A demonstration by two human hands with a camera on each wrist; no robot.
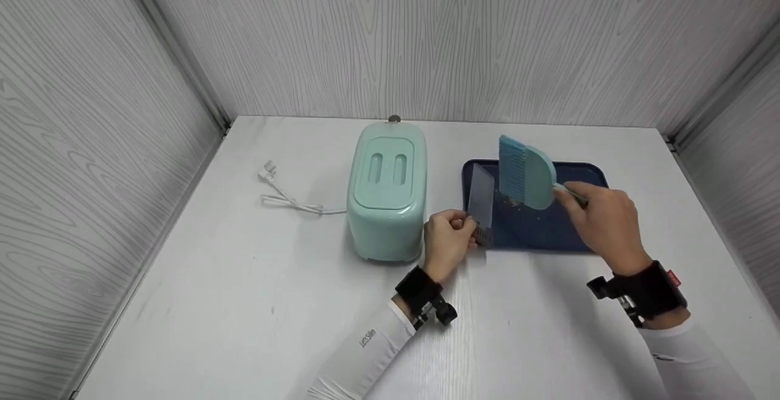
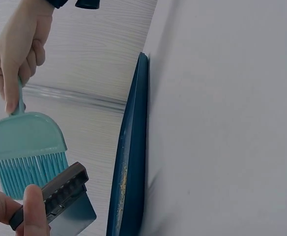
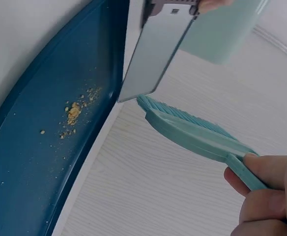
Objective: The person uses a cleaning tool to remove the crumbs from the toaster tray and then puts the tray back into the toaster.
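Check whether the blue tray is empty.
Not empty: the right wrist view shows yellowish crumbs scattered on the blue tray.

Surface: was white, bore a few small dark marks | Appliance: mint green, stood upright toward the rear middle | Cord: white, lay looped to the appliance's left, plug at its end | Tray: dark blue, rimmed, lay flat to the appliance's right, apart from it
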